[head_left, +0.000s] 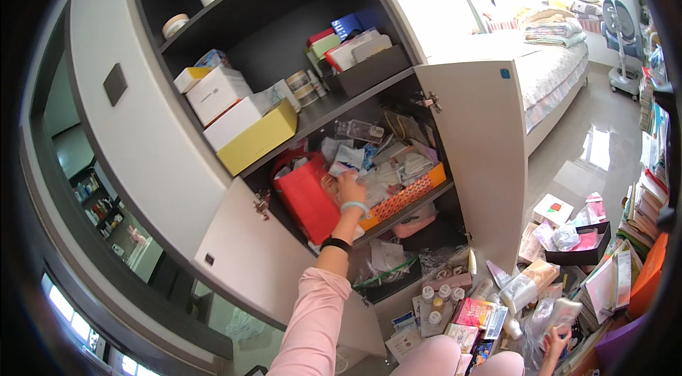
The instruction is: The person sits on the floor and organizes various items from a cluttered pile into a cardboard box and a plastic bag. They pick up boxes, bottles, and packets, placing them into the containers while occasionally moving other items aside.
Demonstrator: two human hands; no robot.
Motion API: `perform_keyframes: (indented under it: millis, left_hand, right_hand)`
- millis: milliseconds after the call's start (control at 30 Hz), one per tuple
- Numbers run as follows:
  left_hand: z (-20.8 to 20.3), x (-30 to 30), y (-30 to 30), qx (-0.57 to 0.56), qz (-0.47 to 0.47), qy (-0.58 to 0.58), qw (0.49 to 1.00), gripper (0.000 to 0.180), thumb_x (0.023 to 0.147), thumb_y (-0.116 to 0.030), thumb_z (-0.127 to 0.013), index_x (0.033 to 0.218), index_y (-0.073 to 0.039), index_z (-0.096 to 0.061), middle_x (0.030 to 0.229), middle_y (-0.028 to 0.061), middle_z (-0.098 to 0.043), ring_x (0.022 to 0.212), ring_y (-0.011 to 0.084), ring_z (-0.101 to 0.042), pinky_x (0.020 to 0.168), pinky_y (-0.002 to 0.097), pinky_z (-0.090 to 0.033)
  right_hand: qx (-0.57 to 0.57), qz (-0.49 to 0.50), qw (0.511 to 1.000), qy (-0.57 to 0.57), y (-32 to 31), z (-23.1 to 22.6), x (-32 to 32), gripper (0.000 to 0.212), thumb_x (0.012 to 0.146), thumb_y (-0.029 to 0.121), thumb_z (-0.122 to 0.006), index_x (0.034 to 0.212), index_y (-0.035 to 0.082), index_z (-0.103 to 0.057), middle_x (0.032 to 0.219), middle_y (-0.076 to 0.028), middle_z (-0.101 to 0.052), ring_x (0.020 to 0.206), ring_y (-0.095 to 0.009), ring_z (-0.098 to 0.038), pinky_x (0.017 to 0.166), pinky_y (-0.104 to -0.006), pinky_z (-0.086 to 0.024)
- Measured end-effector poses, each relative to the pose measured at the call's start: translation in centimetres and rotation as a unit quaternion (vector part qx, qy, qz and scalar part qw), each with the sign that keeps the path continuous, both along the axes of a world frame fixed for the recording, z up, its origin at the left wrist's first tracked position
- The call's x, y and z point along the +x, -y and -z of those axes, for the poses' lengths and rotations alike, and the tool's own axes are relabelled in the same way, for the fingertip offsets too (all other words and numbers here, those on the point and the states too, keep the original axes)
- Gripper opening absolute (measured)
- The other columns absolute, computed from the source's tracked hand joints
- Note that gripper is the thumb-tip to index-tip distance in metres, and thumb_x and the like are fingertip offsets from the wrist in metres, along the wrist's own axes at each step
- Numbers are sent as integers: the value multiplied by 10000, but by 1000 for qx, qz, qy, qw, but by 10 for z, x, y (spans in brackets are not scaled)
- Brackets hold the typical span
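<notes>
My left hand [348,186] reaches into the cabinet's lower shelf, with a pale band and a black band on the wrist. Its fingers are at a white and blue packet [349,157], between a red bag [308,195] and an orange patterned box [398,198] full of packets and clear plastic. Whether they grip the packet cannot be made out. Low on the right, my right hand [556,340] is closed round a pale, translucent plastic package [563,315] above the floor clutter.
Both cabinet doors [476,149] stand open. Above are a yellow-sided box [259,138], white boxes and a dark tray [373,71]. On the floor lie bottles [435,305], packets and a black box [582,255]. Books [643,205] line the right; a bed [558,63] stands behind.
</notes>
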State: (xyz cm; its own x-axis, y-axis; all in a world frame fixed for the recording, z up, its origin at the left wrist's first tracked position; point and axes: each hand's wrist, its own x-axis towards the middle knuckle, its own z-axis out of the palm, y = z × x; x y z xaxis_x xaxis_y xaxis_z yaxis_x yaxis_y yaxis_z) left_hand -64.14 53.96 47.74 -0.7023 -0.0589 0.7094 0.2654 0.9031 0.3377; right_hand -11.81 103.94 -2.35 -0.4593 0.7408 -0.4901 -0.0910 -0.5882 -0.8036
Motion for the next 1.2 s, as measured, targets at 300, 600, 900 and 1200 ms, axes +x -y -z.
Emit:
perform_keyframes:
  millis: [300, 600, 900, 1200]
  left_hand:
    - [-38, -81, 36, -165, -151, 93, 970, 496, 797, -192, -691, 1219, 2, -514, 1331, 181, -494, 1284, 354, -412, 1066, 432, -358]
    - [-90, -41, 51, -335, -362, -47, 869, 360, 939, -200, -501, 1254, -26, -516, 1306, 182, -566, 1249, 311, -502, 1048, 478, -371]
    - [-119, 66, 44, -144, -287, 174, 931, 197, 909, -150, -555, 999, -62, -706, 1081, 168, -694, 1023, 316, -672, 853, 412, -546]
    - [-63, 112, 28, -138, -266, 24, 954, 139, 911, -118, -513, 981, -24, -588, 831, 138, -703, 792, 305, -696, 716, 410, -529]
  right_hand:
    - [-47, 63, 988, 136, 0, -16, 76, 487, 913, 315, -643, 1346, 237, -434, 971, -28, -654, 680, -129, -606, 545, -223, -474]
    - [-82, 8, 990, 113, 6, -22, 79, 416, 921, 302, -633, 1297, 211, -480, 941, -20, -666, 676, -110, -608, 545, -217, -477]
    - [-96, -85, 992, 9, 20, -57, 46, 349, 929, 288, -623, 1249, 184, -527, 912, -13, -678, 673, -92, -610, 544, -212, -480]
    - [-26, -244, 966, -85, 72, -230, -16, 372, 874, 239, -674, 1183, 67, -558, 944, -94, -697, 772, -174, -656, 700, -266, -530]
